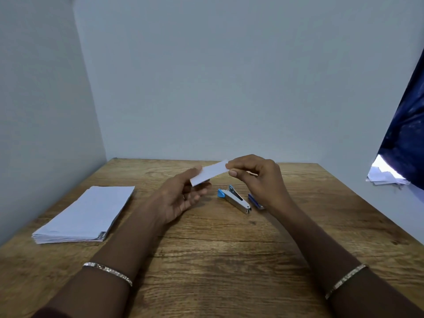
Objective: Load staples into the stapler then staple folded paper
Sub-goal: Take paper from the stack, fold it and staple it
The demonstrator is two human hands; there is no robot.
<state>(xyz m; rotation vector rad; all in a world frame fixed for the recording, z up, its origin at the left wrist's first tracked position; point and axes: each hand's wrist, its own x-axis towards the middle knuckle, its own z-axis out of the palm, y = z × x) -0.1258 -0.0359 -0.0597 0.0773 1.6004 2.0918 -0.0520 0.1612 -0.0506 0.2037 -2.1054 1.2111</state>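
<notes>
A small folded white paper (210, 172) is held in the air above the table between both hands. My left hand (181, 198) grips its left end with thumb and fingers. My right hand (257, 177) pinches its right end. Below the paper, a small silver stapler with blue ends (235, 199) lies on the wooden table (218, 249), its top lifted open. A blue staple box (255, 201) lies just right of the stapler, partly hidden by my right wrist.
A stack of white paper sheets (88, 214) lies on the table's left side. Walls close off the back and left. At the right edge hangs a dark blue cloth (406, 134) with loose white papers (385, 175) beneath it.
</notes>
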